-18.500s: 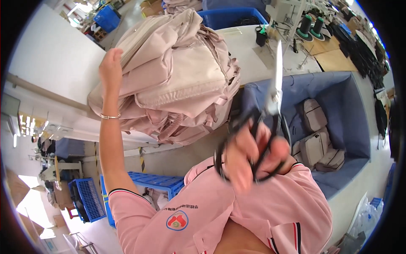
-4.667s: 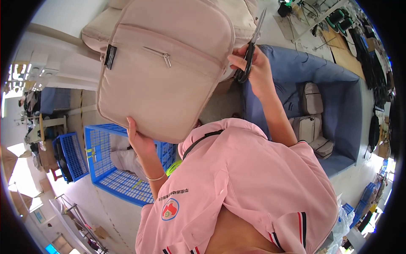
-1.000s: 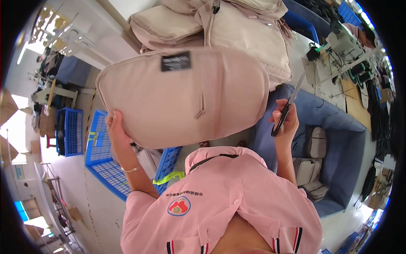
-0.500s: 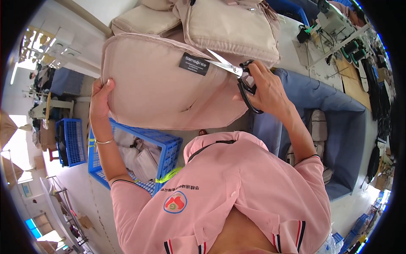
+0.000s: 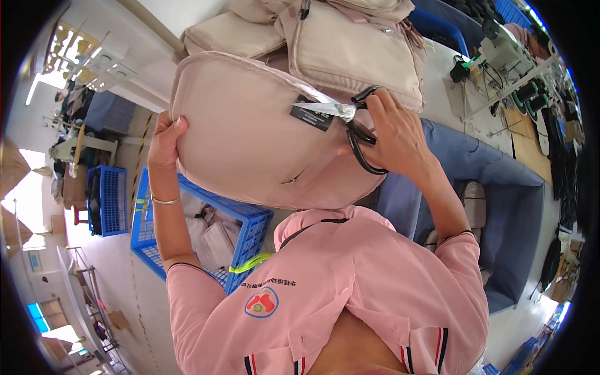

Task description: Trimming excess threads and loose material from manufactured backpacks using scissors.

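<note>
My left hand (image 5: 165, 142) grips the left edge of a pale pink fabric bag panel (image 5: 240, 125), thumb on top and fingers underneath. The panel has a piped rim and a small slit or zipper pull near its lower side. My right hand (image 5: 397, 134) is closed round the black handles of a pair of scissors (image 5: 344, 110). Its silver blades are spread and point left, the lower one lying across a black label (image 5: 314, 116) near the panel's upper edge. The upper blade runs along that edge. Whether the blades touch the fabric I cannot tell.
Beige bags (image 5: 356, 53) are piled beyond the panel. Below left stands a blue plastic crate (image 5: 250, 234) with pale pieces inside. To the right is a blue-grey fabric-lined bin (image 5: 515, 219) holding bags. A sewing machine (image 5: 500, 47) with thread spools sits at the far right.
The panel and both hands have shifted slightly right and down in the picture. The scissors have turned a little, and their blades now cover part of the label and reach the panel's upper edge.
</note>
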Motion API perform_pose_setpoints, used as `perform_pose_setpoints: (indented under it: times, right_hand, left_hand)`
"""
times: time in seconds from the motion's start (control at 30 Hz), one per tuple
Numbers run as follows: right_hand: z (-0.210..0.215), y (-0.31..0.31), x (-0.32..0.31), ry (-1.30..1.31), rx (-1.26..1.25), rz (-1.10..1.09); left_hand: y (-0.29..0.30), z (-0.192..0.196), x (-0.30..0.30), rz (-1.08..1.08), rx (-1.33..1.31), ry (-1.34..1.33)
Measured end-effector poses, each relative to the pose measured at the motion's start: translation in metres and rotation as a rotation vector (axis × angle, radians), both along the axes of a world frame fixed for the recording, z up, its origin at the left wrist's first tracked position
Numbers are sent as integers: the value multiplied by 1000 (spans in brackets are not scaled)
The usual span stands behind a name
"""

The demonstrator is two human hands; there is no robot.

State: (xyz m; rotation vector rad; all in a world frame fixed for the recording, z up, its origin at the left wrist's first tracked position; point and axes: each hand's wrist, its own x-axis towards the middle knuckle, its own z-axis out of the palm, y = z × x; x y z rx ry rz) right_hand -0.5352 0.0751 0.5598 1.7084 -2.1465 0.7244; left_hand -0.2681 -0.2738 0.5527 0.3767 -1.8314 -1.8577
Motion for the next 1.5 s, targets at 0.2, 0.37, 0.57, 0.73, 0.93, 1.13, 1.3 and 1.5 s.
perform_pose_setpoints:
  times: [0.2,0.37,0.57,0.73,0.93,1.13,1.3,1.5]
  right_hand:
    - [11,2,7,-13,38,10]
    - [6,0,8,-79,45,39]
    - [-8,-3,15,-110,20,32]
    - [-3,-12,12,-283,30,78]
    - [2,-40,32,-252,34,123]
    - [-20,-72,52,-511,-14,111]
    - [-47,-104,63,-672,-63,215]
    - [-96,-108,78,-932,28,170]
  left_hand:
    - [-5,-2,7,-83,50,73]
    - [-1,-5,6,-77,102,117]
    - [-9,-12,10,-78,141,131]
    - [-11,-5,18,-83,94,110]
    - [-5,10,30,-96,43,-15]
    - [-7,9,68,-35,41,-133]
    - [-22,-23,156,222,112,-192]
    - [7,-76,302,927,243,48]
